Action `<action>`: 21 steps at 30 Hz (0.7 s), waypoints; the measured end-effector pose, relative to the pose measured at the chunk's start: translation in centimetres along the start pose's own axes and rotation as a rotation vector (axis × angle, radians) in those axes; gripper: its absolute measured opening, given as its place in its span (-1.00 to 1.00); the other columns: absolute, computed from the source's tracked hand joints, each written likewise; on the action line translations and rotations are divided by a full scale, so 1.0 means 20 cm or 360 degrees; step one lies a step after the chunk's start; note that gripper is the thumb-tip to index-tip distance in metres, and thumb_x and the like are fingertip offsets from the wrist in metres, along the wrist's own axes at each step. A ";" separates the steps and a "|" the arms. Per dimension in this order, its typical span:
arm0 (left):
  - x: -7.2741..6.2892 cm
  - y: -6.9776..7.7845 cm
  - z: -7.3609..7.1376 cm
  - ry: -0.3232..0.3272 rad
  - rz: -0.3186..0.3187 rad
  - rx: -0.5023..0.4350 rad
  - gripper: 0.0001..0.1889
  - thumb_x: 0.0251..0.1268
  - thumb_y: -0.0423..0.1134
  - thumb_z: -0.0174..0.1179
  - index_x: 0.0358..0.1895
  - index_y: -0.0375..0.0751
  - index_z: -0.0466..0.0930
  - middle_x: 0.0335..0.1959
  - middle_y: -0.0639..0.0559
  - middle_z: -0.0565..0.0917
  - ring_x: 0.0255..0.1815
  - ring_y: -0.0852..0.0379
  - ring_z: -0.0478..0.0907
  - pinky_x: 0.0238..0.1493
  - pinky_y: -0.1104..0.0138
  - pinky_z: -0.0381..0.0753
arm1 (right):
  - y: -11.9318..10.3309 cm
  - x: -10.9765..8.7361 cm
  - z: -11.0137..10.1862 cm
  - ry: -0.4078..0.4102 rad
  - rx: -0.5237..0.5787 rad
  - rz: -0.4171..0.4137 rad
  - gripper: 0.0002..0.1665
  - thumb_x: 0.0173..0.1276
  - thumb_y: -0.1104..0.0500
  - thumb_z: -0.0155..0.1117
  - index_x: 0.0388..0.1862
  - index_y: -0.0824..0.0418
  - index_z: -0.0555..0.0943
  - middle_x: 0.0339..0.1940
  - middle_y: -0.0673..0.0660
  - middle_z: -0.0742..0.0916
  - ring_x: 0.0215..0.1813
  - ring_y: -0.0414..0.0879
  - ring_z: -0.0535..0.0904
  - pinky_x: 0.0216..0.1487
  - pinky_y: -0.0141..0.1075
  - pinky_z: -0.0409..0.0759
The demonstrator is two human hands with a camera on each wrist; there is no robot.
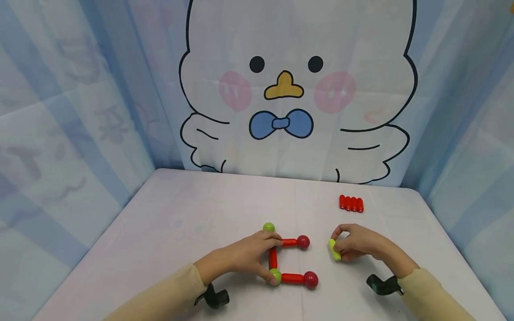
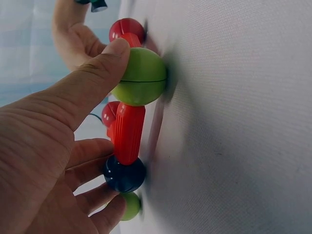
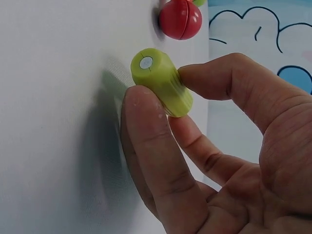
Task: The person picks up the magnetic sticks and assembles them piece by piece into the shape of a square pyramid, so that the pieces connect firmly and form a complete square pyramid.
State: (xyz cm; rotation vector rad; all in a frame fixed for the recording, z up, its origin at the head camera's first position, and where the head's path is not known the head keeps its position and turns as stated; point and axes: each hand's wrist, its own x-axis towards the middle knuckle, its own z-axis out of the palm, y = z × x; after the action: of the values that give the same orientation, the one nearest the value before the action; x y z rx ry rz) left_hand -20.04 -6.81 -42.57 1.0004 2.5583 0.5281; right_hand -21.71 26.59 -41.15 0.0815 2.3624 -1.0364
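On the table lies a U-shaped frame of magnetic sticks and balls, made of red sticks (image 1: 292,278), green balls (image 2: 142,76), red balls (image 1: 311,280) and a dark blue ball (image 2: 125,173). My left hand (image 1: 250,254) grips its left side, thumb on the near green ball and fingers about the dark blue one, which the hand covers in the head view. To the right of the frame, my right hand (image 1: 359,243) pinches a yellow-green magnetic stick (image 3: 163,82) between thumb and fingers. A pale metal disc shows in the stick's end, and the stick is apart from the frame.
Several red sticks (image 1: 351,203) lie side by side at the back right of the white-covered table (image 1: 192,200). Printed cloth (image 1: 289,156) hangs behind the table and along both sides. A black wrist camera (image 1: 383,285) sits on each wrist.
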 end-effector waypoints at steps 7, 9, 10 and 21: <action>0.00 0.01 0.00 -0.0003 -0.0005 -0.0001 -0.09 0.00 0.22 0.58 0.46 0.04 0.45 0.49 0.18 0.39 0.50 0.16 0.28 0.49 0.21 0.41 | -0.02 -0.01 0.03 -0.0028 0.0009 -0.0014 -0.54 0.18 0.18 0.45 0.04 0.25 0.56 -0.22 0.15 0.68 -0.37 -0.07 0.64 -0.21 -0.33 0.71; 0.00 0.01 0.00 -0.0002 -0.0002 -0.0001 -0.09 0.00 0.22 0.58 0.46 0.03 0.45 0.49 0.18 0.39 0.50 0.16 0.28 0.50 0.20 0.40 | -0.02 -0.01 0.04 -0.0036 0.0009 -0.0018 -0.55 0.18 0.18 0.45 0.03 0.25 0.55 -0.22 0.15 0.68 -0.38 -0.08 0.64 -0.21 -0.33 0.71; 0.00 0.01 0.00 -0.0002 -0.0001 -0.0001 -0.08 -0.01 0.22 0.58 0.46 0.03 0.45 0.49 0.18 0.39 0.51 0.16 0.28 0.50 0.20 0.40 | -0.03 -0.01 0.04 -0.0040 0.0010 -0.0018 -0.55 0.18 0.18 0.45 0.02 0.25 0.55 -0.22 0.15 0.68 -0.38 -0.07 0.65 -0.21 -0.33 0.72; 0.00 0.00 0.00 -0.0005 0.0002 0.0014 -0.09 0.01 0.24 0.57 0.46 0.04 0.44 0.49 0.18 0.39 0.50 0.16 0.28 0.49 0.21 0.41 | -0.06 0.00 0.09 -0.0062 0.0007 0.0001 -0.57 0.18 0.18 0.48 -0.01 0.24 0.55 -0.26 0.15 0.69 -0.41 -0.08 0.66 -0.23 -0.34 0.73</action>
State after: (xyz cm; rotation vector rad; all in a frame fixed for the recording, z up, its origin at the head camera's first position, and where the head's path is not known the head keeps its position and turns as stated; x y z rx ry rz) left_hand -19.96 -6.78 -42.53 1.0049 2.5594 0.5160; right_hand -21.18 24.46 -41.37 0.0633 2.3253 -1.0336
